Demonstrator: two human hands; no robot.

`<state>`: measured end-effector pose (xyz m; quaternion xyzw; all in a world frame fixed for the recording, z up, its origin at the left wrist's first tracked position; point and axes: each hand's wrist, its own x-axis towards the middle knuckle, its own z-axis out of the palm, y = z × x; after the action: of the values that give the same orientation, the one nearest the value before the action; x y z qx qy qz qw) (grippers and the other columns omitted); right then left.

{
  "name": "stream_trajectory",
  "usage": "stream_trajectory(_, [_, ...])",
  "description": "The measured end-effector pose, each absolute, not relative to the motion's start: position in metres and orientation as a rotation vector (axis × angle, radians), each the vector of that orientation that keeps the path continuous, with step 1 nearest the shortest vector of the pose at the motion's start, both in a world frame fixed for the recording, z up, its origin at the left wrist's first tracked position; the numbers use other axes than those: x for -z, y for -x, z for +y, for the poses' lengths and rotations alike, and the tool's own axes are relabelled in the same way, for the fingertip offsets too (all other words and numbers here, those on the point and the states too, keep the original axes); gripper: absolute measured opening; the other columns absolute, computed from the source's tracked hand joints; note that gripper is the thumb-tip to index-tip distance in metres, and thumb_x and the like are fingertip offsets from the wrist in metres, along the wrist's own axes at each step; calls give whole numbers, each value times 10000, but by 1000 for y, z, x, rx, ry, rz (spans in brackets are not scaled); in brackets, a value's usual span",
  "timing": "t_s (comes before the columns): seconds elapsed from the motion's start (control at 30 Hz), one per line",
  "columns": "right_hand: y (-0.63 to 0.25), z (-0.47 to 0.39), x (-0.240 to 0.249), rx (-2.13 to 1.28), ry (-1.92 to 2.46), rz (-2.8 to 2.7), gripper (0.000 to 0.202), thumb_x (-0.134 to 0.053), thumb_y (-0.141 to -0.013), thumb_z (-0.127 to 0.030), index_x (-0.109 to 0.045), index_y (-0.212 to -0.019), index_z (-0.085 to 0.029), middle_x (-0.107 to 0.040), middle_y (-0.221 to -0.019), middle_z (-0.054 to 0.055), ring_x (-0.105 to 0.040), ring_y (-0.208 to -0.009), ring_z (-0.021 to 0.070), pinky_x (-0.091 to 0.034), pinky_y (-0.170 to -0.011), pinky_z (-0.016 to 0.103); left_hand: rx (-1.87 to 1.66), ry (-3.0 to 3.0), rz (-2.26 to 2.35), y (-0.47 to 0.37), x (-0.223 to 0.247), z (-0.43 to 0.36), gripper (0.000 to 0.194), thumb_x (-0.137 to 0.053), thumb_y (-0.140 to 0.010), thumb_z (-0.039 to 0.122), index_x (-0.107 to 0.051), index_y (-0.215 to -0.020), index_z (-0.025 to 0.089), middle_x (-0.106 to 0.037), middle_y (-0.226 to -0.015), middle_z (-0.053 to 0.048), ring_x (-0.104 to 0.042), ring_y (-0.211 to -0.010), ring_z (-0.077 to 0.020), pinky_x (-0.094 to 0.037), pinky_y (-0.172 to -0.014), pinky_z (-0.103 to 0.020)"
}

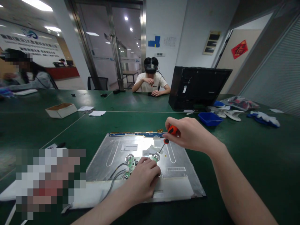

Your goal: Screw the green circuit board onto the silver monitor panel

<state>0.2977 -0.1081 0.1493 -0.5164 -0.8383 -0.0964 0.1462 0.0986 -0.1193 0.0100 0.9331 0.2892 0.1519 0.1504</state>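
A metal-backed display panel lies on the green table. My right hand is closed round the red and black handle of a screwdriver. The screwdriver's shaft slants down to the left, and its tip is at the upper right corner of a green circuit board, by a screw mount. My left hand rests on this board with its fingers curled and bunched; it hides the board's lower right part. Grey cables run from the board's left side down under my left forearm.
A black monitor stands at the back right, with a blue tray and gloves near it. An open cardboard box and papers lie at the left. Across the table sits a person; another is at far left.
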Motion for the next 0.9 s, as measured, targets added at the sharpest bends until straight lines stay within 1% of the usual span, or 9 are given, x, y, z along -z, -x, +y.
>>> stream_trajectory(0.1, [-305, -110, -142, 121, 1452, -2326, 214, -549, -823, -428, -507, -858, -221, -573, -639, -24, -489, -557, 122, -279, -516, 236, -450, -2695, 848, -99, -7, -120, 96, -501, -814, 138, -582, -832, 186, -590, -885, -51, -523, -878, -212, -337, -859, -390])
stream_trajectory(0.17, [-312, -109, -131, -42, 1439, -2222, 217, -537, -831, -429, -509, -844, -214, -563, -625, -29, -489, -544, 116, -300, -507, 231, -456, -2702, 850, -98, -7, -121, 101, -491, -826, 150, -583, -838, 189, -591, -887, -53, -522, -880, -214, -334, -875, -404])
stream_trajectory(0.23, [-320, -107, -115, -207, 1432, -2084, 245, -542, -820, -450, -512, -816, -208, -542, -609, -37, -469, -508, 106, -310, -482, 226, -463, -2715, 841, -97, -8, -121, 100, -486, -832, 162, -583, -830, 188, -591, -883, -57, -522, -879, -216, -331, -888, -415])
stream_trajectory(0.33, [-334, -103, -84, -356, 1414, -1815, 270, -581, -788, -461, -516, -775, -200, -514, -619, -38, -465, -514, 103, -342, -483, 231, -483, -2736, 827, -96, -9, -121, 108, -476, -840, 174, -582, -823, 183, -593, -880, -63, -522, -877, -219, -335, -890, -420])
stream_trajectory(0.4, [-341, -101, -64, -552, 1398, -1608, 275, -566, -799, -472, -497, -789, -207, -476, -564, -55, -452, -469, 104, -338, -446, 231, -496, -2745, 819, -95, -9, -120, 122, -466, -846, 173, -587, -832, 183, -597, -882, -64, -524, -876, -218, -340, -887, -419])
stream_trajectory(0.47, [-345, -101, -49, -671, 1354, -1473, 267, -567, -804, -462, -486, -792, -208, -462, -521, -66, -429, -440, 96, -337, -437, 227, -506, -2755, 820, -94, -8, -119, 144, -451, -852, 163, -592, -841, 185, -602, -886, -65, -526, -876, -216, -339, -893, -421])
stream_trajectory(0.6, [-346, -101, -35, -765, 1291, -1386, 256, -584, -803, -444, -484, -795, -208, -460, -492, -74, -413, -425, 87, -335, -433, 218, -497, -2784, 831, -94, -7, -119, 163, -437, -848, 136, -593, -828, 180, -607, -884, -68, -530, -874, -215, -341, -900, -429])
stream_trajectory(0.9, [-341, -103, -37, -753, 1290, -1381, 263, -585, -802, -457, -484, -795, -214, -465, -491, -71, -421, -428, 100, -333, -432, 228, -497, -2823, 820, -96, -3, -120, 133, -497, -772, 111, -589, -837, 183, -605, -895, -75, -534, -883, -225, -350, -904, -425])
